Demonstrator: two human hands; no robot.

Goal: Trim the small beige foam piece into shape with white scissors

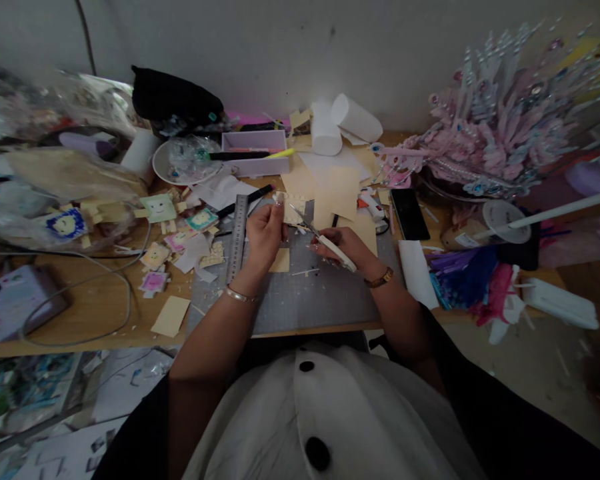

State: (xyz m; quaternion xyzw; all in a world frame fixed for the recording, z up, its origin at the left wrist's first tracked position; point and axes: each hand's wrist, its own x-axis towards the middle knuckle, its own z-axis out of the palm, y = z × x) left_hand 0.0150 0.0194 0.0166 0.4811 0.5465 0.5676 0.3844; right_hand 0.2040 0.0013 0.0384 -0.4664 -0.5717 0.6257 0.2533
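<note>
Currently, both hands are over the grey mat (330, 303), which serves as the reference. Left hand (265, 233): thumb and fingers pinching the cream patterned sheet (295, 199), held above the far part of the mat. Right hand (356, 247): fingers curled around the white-handled scissors (339, 252), blades pointing at the sheet; whether the blades touch it cannot be told. Steel ruler (237, 243): lying along the mat's left part. Left of the mat: small face figures (157, 208), plus a plain cream card (171, 316) near the table's front edge. Beyond the mat: lilac tray (253, 141) holding pens, and white rolls (326, 130) to its right. Right of the mat: black phone (409, 213); farther right, a pink beaded headpiece (490, 153). Small scraps lie scattered on the mat.
</note>
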